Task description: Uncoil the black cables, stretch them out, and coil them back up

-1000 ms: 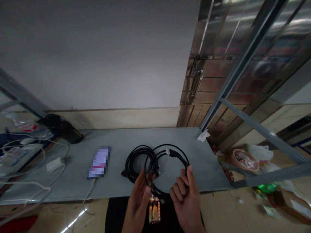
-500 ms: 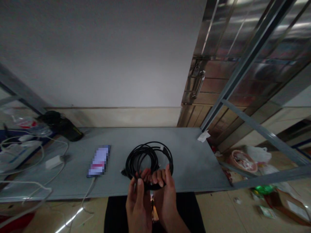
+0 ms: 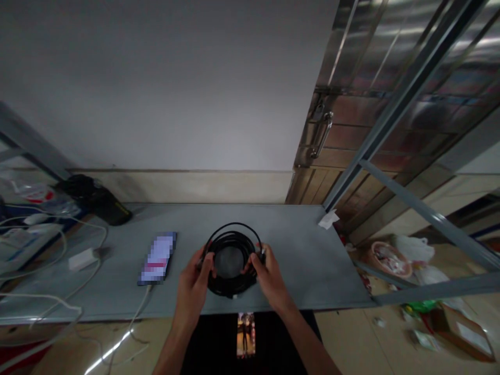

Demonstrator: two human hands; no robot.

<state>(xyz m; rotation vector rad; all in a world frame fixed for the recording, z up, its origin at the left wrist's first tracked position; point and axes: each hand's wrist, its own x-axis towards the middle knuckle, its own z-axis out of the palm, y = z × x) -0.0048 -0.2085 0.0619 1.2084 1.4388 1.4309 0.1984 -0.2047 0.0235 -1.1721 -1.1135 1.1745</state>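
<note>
A coil of black cable (image 3: 231, 287) rests at the front middle of the grey tabletop (image 3: 304, 255), one loop standing out at its far side. My left hand (image 3: 197, 273) grips the coil's left side, with the thumb on top and the fingers partly hidden beneath. On the right side, my right hand (image 3: 265, 268) holds it the same way, thumb over the strands. Both hands are closed on the cable. Below the table edge, a lit phone screen (image 3: 246, 336) shows against my dark-clothed lap.
Left of the coil lies a phone (image 3: 158, 258) with a white charging cable. A white adapter (image 3: 83, 259), a power strip (image 3: 33, 242) and a black bottle (image 3: 103, 200) are farther left. A grey metal frame (image 3: 347, 172) rises at the right, and a crumpled tissue (image 3: 328, 219) lies by its post.
My hands have moved from the coil's near edge apart to its two sides. The loose strands are gathered into a rounder ring, and the phone on my lap has come into view.
</note>
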